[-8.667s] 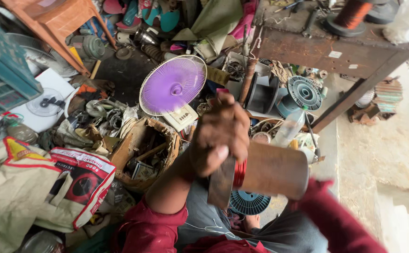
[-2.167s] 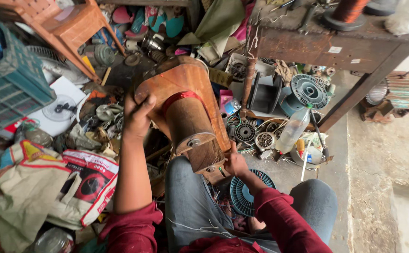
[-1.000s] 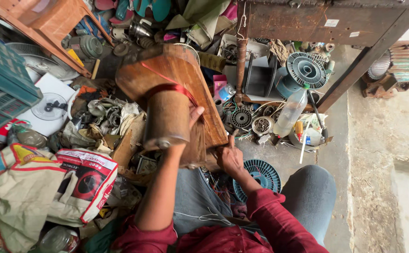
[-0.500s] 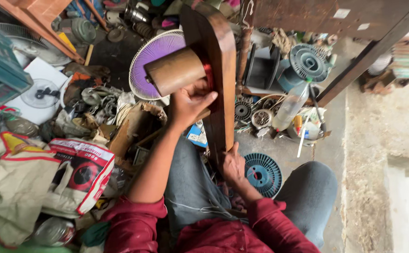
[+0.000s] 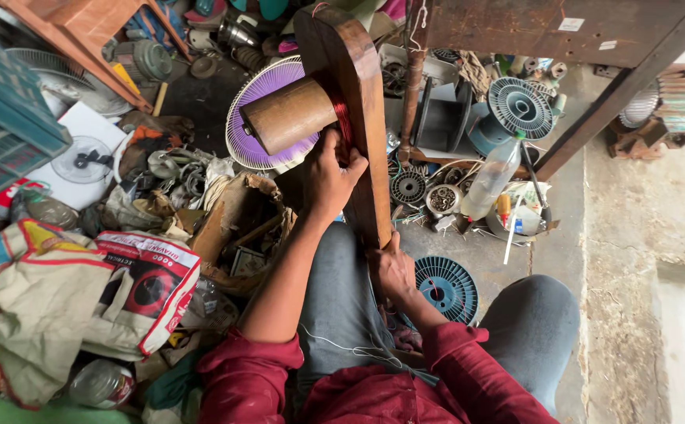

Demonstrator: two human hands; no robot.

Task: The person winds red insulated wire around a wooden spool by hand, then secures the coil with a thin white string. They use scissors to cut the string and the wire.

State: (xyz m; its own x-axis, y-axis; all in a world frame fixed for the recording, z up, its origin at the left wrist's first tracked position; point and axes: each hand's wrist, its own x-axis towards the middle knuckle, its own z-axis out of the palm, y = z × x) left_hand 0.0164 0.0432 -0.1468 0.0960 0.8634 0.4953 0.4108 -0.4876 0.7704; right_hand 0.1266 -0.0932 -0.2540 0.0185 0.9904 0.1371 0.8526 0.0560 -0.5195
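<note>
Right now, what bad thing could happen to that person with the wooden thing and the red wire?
The left hand presses the thin red wire wound against the wooden board; it might cut fingers or slip loose. The right hand grips only the board's bottom, so it could tip onto the plastic bottle.

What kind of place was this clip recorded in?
Probably a cluttered fan or motor repair workshop: a wooden winding block with red copper wire, a purple fan grille, and blue plastic spools on the floor.
</note>
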